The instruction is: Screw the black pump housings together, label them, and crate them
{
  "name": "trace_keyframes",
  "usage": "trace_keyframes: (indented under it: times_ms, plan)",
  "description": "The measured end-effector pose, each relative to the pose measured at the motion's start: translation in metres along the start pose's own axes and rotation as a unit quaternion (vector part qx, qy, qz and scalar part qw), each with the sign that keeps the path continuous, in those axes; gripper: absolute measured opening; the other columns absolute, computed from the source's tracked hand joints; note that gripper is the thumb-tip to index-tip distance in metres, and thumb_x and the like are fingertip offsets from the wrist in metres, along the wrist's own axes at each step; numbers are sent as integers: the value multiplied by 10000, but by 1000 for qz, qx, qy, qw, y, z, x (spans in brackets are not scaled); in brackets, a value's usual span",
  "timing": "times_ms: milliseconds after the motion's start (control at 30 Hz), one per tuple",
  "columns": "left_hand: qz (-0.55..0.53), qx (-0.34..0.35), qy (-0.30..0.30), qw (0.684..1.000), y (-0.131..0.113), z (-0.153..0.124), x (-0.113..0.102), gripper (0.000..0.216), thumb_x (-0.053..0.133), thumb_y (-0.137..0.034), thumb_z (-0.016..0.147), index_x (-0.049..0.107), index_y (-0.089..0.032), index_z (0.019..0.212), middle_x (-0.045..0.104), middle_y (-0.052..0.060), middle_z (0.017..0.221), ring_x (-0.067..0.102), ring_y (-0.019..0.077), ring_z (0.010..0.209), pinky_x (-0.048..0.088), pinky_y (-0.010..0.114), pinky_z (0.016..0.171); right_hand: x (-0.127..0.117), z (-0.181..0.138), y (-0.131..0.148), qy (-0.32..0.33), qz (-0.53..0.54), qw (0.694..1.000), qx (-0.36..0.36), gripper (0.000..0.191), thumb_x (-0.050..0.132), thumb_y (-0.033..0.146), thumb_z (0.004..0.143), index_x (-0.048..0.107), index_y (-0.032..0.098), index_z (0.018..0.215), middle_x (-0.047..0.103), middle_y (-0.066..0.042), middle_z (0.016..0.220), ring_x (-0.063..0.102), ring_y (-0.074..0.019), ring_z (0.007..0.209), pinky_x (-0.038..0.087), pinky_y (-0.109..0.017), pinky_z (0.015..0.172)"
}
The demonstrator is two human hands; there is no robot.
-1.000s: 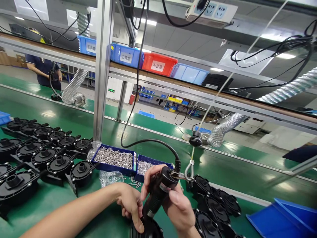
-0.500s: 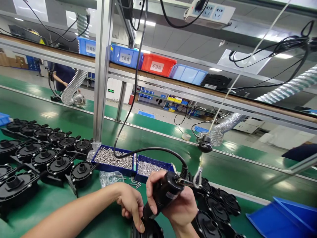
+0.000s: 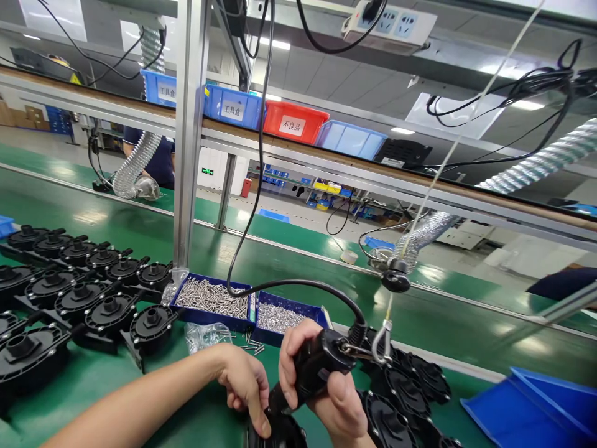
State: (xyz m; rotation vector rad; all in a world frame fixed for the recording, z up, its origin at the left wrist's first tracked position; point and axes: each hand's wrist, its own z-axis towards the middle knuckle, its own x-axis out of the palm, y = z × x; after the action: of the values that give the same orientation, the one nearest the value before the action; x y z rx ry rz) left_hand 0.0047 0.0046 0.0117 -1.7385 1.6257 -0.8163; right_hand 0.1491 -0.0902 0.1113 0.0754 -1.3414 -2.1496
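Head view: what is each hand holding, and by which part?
Right hand grips the black corded electric screwdriver around its body. Left hand presses the round black plastic housing at its top edge.

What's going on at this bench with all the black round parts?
A person is at a green workbench. Their right hand grips a black corded electric screwdriver, tilted, its tip down on a round black plastic housing at the near edge. The left hand rests its fingers on that housing. Behind the hands sit two blue trays of silver screws. Rows of similar black housings lie to the left, and more are piled on the right.
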Motion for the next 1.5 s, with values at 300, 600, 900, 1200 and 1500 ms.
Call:
trace_keyframes:
  times_ms: [300,600,900,1200,1500]
  plan:
    - [-18,-4,-22,1000,5,7,1,663,1035,-396,300,513,-222,669,487,-76,584,407,88,448,326,195,369,8,4,1,6,-3,1000,-18,455,719,647,925,630,223,1064,607,5,781,475,-63,450,402,-189,467]
    - [11,-48,-53,997,-7,-2,6,668,1024,-449,211,586,-211,656,502,-71,596,412,99,545,373,194,428,8,4,9,7,36,999,11,544,659,723,902,669,200,1053,666,-52,833,532,-110,481,435,-229,500]
    - [51,-73,-58,994,-3,6,3,624,1015,-465,257,615,-204,659,490,-78,587,436,109,566,407,227,493,7,6,5,31,110,993,22,501,604,606,917,696,157,1121,704,-106,884,585,-151,511,449,-250,510]
    - [61,-51,-78,994,-8,3,5,603,1009,-462,256,619,-194,630,547,-60,578,480,113,495,426,233,420,3,4,8,24,-71,997,-7,205,751,345,941,604,231,1030,623,-13,776,596,-180,629,497,-318,597]
    - [-22,-30,-61,997,-3,0,7,588,1024,-309,250,629,-172,663,616,-60,584,604,126,500,536,210,437,-2,3,3,8,-48,998,32,261,772,323,898,530,224,884,546,44,683,490,-100,441,379,-220,452]
